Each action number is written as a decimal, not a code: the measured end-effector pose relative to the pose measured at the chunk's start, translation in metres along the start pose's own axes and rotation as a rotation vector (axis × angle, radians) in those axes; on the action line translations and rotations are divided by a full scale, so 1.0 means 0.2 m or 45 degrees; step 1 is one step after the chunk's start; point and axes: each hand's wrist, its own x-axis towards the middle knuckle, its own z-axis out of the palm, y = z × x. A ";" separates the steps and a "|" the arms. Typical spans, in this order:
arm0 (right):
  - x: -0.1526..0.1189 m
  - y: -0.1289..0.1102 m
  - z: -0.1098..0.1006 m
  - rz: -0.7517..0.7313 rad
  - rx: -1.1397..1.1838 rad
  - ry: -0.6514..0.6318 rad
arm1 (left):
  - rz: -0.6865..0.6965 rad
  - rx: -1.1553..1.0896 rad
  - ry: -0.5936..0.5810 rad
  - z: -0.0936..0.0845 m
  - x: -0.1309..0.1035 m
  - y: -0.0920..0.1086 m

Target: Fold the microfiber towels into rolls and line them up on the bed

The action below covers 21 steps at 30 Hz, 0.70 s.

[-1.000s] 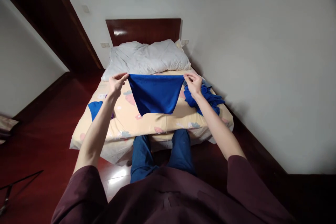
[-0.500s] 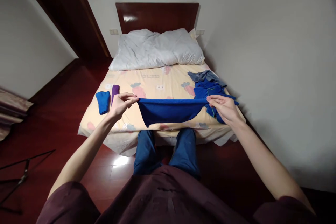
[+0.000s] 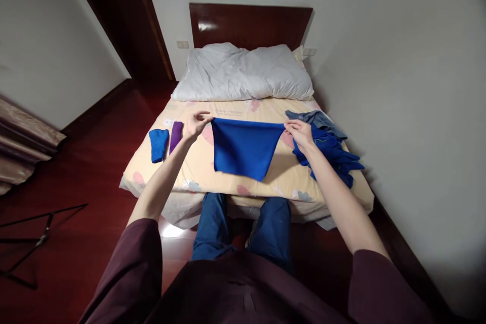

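A blue cloth (image 3: 245,148) is stretched between my two hands over the near half of the bed, its lower part hanging down and slightly slanted. My left hand (image 3: 198,124) pinches its upper left corner between thumb and fingers. At the upper right corner, my right hand (image 3: 299,132) grips it the same way. Left of my left hand lie a folded purple cloth (image 3: 175,135) and a folded blue cloth (image 3: 158,145). Beside and partly behind my right forearm is a crumpled heap of blue clothes (image 3: 337,158), with a grey-blue garment (image 3: 317,120) at its far side.
The bed has a pale yellow patterned sheet (image 3: 186,168). A white quilt (image 3: 246,73) lies bunched before the dark wooden headboard (image 3: 252,25). A wall runs along the right side. On the left floor stands a thin black metal frame (image 3: 43,237), near a curtain (image 3: 23,144).
My hands have moved forward over the bed and closer together with the blue cloth. More of the cloth hangs open below its top edge. The view has shifted slightly left.
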 end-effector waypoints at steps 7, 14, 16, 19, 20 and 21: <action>-0.15 0.28 -0.03 -0.066 0.007 -0.076 | 0.220 0.134 0.001 -0.06 -0.16 -0.26; -0.86 0.84 0.02 0.535 -0.127 -0.112 | -0.359 0.286 -0.183 0.04 -0.84 -0.98; -1.01 0.94 0.05 0.622 -0.138 -0.100 | -0.568 0.240 -0.196 0.08 -0.98 -1.12; -1.09 1.04 0.06 0.679 -0.137 -0.043 | -0.669 0.191 -0.126 0.14 -1.07 -1.22; -1.09 1.06 0.06 0.700 -0.134 -0.020 | -0.669 0.189 -0.091 0.16 -1.07 -1.24; -1.09 1.08 0.06 0.722 -0.130 -0.001 | -0.673 0.185 -0.057 0.18 -1.07 -1.25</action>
